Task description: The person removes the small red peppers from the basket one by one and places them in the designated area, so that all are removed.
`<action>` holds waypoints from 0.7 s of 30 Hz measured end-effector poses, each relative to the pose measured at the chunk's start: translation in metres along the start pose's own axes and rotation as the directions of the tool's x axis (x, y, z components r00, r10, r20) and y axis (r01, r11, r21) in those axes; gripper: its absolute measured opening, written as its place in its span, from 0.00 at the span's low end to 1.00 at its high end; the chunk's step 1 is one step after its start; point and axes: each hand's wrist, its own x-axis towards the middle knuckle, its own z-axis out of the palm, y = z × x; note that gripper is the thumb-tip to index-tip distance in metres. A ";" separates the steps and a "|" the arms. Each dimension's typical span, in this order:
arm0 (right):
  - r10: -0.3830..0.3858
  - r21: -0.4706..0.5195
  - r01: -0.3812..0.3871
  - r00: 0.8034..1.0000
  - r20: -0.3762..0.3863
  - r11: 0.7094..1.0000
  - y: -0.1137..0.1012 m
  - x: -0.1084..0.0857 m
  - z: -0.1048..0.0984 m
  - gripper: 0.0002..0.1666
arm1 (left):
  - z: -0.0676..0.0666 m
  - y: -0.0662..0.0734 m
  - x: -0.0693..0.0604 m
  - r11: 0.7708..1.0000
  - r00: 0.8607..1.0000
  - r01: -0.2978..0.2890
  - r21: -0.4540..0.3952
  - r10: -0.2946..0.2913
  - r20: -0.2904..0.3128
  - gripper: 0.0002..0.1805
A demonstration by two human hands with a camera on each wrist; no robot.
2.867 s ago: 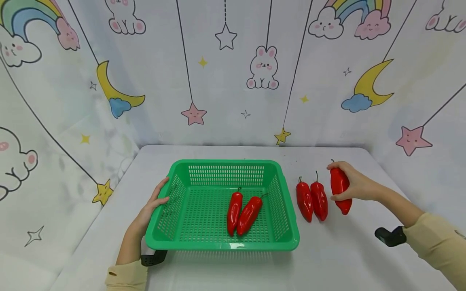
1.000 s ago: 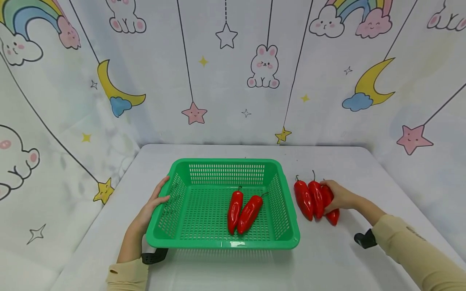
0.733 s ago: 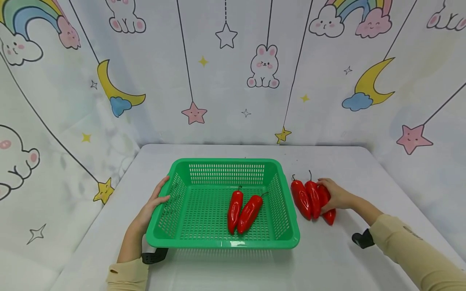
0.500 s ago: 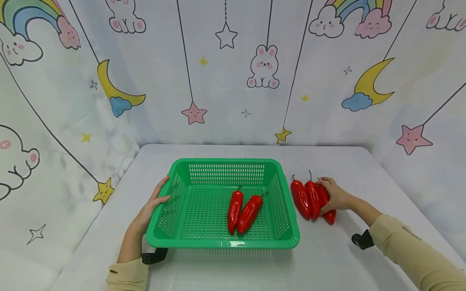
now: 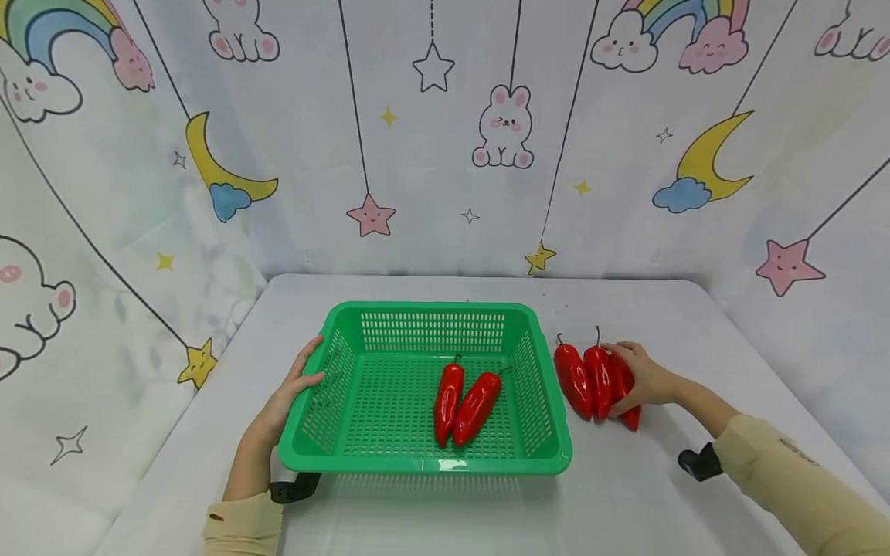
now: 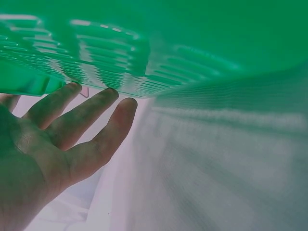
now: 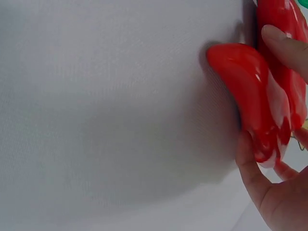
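My left hand (image 5: 281, 401) holds the left rim of a green plastic basket (image 5: 424, 466), its thumb over the rim. In the left wrist view, fingers (image 6: 103, 139) of that hand lie along the slotted outer wall. To the basket's right, my right hand (image 5: 647, 378) is over glossy red peppers. A left pepper (image 5: 573, 382), a middle pepper (image 5: 599, 382) and a right pepper (image 7: 243, 77) lie side by side on the table. The right thumb (image 7: 288, 50) touches the middle pepper, and other fingers curl at the stem ends. The palm partly hides the right pepper in the head view.
Inside the basket, on its right half, lie an upright-pointing red pepper (image 5: 448, 405) and a slanted red pepper (image 5: 477, 409). A white cloth covers the table (image 5: 626, 494). Behind it hangs a printed curtain (image 5: 417, 154).
My right hand set its pepper down beside the other two, and the row shifted left toward the basket. Lately its thumb moved slightly and the middle pepper's stem swung right. My left hand stayed put.
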 end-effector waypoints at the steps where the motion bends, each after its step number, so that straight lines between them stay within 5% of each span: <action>1: -0.003 0.001 0.003 1.000 -0.003 1.000 -0.001 -0.001 -0.001 0.67 | 0.000 0.000 0.000 1.000 1.000 0.001 -0.006 -0.001 0.002 0.33; 12: -0.042 -0.028 0.040 0.996 -0.078 0.999 -0.008 -0.013 -0.022 0.62 | -0.001 0.001 0.001 1.000 1.000 0.013 0.022 -0.012 -0.021 0.33; 21: -0.172 -0.061 0.165 0.975 -0.143 0.984 -0.051 -0.012 -0.043 0.57 | -0.002 0.002 0.001 1.000 0.999 0.010 0.007 -0.010 -0.037 0.33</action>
